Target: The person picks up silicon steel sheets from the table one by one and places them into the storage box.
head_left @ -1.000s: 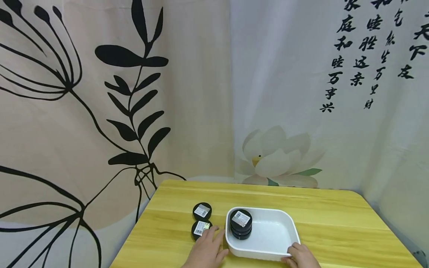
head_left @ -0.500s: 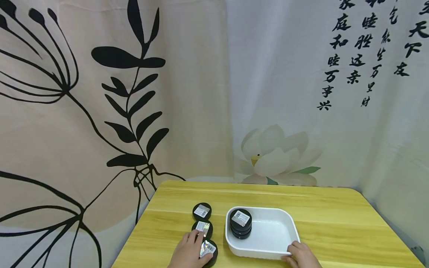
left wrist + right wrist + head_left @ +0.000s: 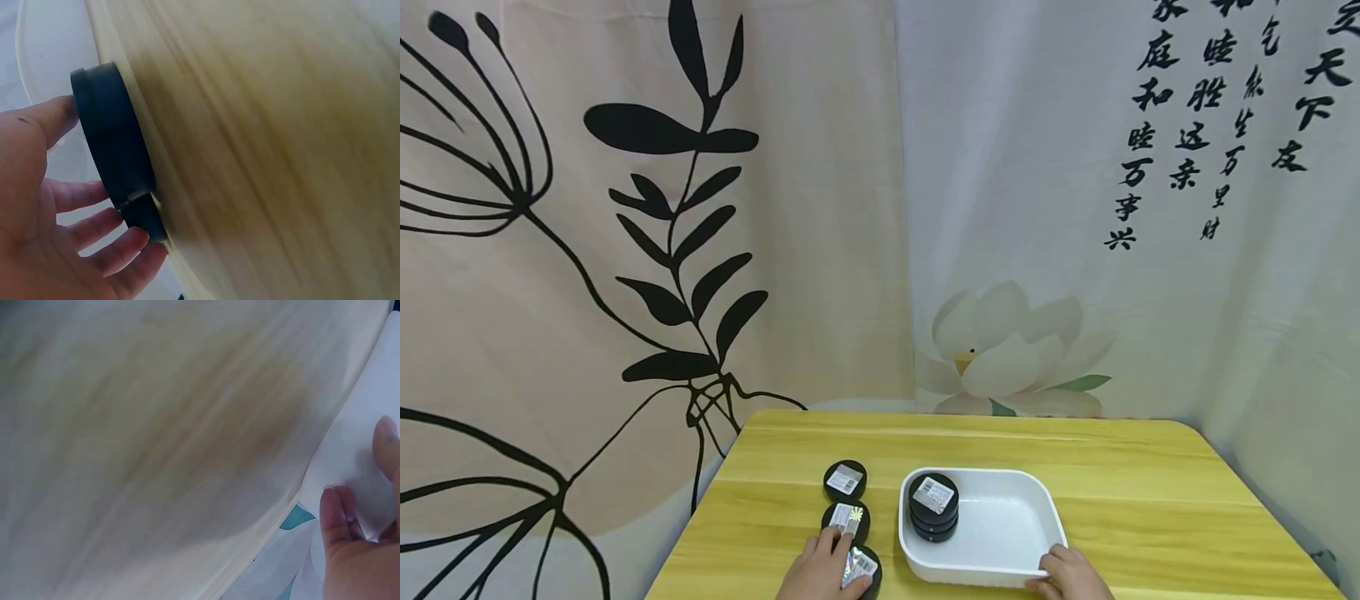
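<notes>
Three flat round black jars with silvery-white labels stand in a line on the table: a far jar (image 3: pixel 845 481), a middle jar (image 3: pixel 847 518) and a near jar (image 3: pixel 871 575). My left hand (image 3: pixel 820 571) lies over the near one, fingertips at the middle jar and thumb on the near jar's top. In the left wrist view its fingers spread loosely along the dark jar (image 3: pixel 119 131). My right hand (image 3: pixel 1070 573) pinches the near right corner of a white rectangular tray (image 3: pixel 977 575). Inside the tray, at its left, stands a stack of similar black jars (image 3: pixel 934 507).
The yellow wood-grain table (image 3: pixel 1150 500) has rounded far corners. Behind it hangs a pale curtain (image 3: pixel 835 208) printed with black plants, a lotus and Chinese characters. The tray's right part shows bare white bottom.
My left hand has moved left from beside the tray onto the near jar, which now shows. The right hand keeps its grip on the tray corner, and the head view has shifted slightly.
</notes>
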Demonstrator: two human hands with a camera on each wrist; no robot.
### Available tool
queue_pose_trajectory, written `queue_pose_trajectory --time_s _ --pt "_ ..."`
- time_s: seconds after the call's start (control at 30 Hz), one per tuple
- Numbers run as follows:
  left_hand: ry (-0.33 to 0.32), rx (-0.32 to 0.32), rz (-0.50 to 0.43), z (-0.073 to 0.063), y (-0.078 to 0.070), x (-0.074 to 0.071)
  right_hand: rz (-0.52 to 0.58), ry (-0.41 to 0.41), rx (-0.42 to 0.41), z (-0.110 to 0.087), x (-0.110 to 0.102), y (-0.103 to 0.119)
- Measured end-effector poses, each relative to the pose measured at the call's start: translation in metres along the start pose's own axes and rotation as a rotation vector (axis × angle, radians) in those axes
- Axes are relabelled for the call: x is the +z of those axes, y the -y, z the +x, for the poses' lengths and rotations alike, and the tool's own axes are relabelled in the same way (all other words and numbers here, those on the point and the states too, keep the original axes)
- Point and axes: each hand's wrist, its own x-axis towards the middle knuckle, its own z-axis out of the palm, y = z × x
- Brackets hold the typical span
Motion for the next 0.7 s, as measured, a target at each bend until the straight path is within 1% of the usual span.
queue_pose_trajectory --time_s 0.1,0.2,0.33,0.4,0.5,0.7 --pt "0.0 -0.005 -0.033 -0.003 -0.001 0.001 0.008 0.013 0.013 -0.002 0.001 0.0" --pt "-0.021 -0.005 -0.05 -0.006 -0.003 -0.001 0.027 0.025 0.023 -0.001 -0.001 0.0" --pt "-0.041 0.013 -0.062 -0.009 -0.004 -0.003 0.022 0.014 0.016 0.0 -0.002 -0.002" --pt "-0.039 0.019 -0.081 -0.01 -0.004 -0.003 0.013 0.002 0.009 0.0 -0.001 -0.003" --pt "-0.018 0.007 -0.12 -0.011 -0.003 -0.001 0.004 -0.02 -0.006 -0.001 0.001 -0.004" --pt "0.052 -0.048 -0.196 -0.014 -0.002 0.001 -0.001 -0.053 -0.049 -0.002 0.007 -0.005"
